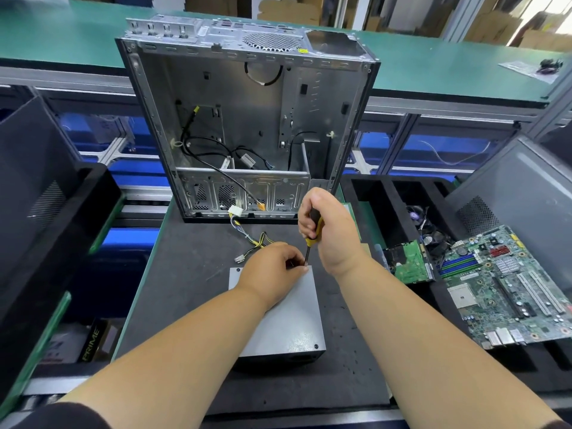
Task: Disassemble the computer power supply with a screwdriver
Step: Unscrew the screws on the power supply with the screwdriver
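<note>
Screwdriver [313, 231] stands near frame centre, clenched in the right hand's [331, 230] grip, tip at the power supply's [288, 317] far corner. Left hand [272, 267] pinches at that tip, resting on the grey casing on the dark tabletop [185, 289].

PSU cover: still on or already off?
Still on. The power supply lies closed on the mat, its grey lid flat, one corner screw seated; the screwdriver works the far corner.

one head-worn wide-angle view looks forward and steeply down from above the power supply [288, 317], close over it. beyond the power supply stands the open computer case [247, 119]; right of it lies a motherboard [507, 289]. edges bend with the lens.
</note>
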A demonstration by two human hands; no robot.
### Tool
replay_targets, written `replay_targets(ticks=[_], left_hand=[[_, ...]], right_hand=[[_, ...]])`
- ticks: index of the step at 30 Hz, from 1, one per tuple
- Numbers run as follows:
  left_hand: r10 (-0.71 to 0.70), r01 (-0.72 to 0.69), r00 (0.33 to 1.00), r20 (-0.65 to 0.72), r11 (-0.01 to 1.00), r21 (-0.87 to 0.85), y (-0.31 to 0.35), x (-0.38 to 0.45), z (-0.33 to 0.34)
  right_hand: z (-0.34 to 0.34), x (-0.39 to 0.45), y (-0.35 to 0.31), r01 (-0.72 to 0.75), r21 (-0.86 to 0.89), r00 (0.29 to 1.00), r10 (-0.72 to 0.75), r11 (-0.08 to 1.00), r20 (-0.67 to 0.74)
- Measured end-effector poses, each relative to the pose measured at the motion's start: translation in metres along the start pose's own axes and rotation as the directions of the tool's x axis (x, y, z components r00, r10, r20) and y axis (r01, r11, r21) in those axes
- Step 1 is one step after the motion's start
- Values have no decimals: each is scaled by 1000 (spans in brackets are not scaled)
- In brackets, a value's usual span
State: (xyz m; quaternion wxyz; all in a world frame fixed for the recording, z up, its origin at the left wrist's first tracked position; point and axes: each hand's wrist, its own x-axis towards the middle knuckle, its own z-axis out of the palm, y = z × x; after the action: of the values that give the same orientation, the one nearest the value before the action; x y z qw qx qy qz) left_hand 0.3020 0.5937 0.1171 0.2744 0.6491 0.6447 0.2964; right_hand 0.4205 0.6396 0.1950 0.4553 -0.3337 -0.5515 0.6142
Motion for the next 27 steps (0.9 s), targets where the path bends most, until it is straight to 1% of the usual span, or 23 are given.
replay_targets(ticks=[2,4,7,12,17,19,23,27], left_hand=[[0,0,1000,-2,1000,7,0,0,0],[-2,2,1000,-3,1000,9,0,0,0],[-7,7,1000,5,1000,17,0,0,0],[-10,9,1000,3,1000,19,1,0,0],[0,0,1000,7,1000,13,2,0,0],[7,-7,1000,7,1000,21,1,0,0],[11,-11,1000,5,1000,16,0,0,0],[12,-12,1000,2,1000,19,2,-1,-1]], right_hand=[[0,0,-1,-5,10,999,4,1000,32],[-2,-1,-1,-1,14,1000,1,1000,27],[-6,-2,-3,-9,2,999,9,1000,-34],[-5,-3,-5,-68,-11,985,65,998,-162],[12,-9,-1,-80,-76,980,65,994,-188],[15,-10,1,-56,-42,981,47,998,-187],[11,-11,5,-11,10,990,13,1000,-142],[8,-6,-1,-66,101,992,76,993,-102]])
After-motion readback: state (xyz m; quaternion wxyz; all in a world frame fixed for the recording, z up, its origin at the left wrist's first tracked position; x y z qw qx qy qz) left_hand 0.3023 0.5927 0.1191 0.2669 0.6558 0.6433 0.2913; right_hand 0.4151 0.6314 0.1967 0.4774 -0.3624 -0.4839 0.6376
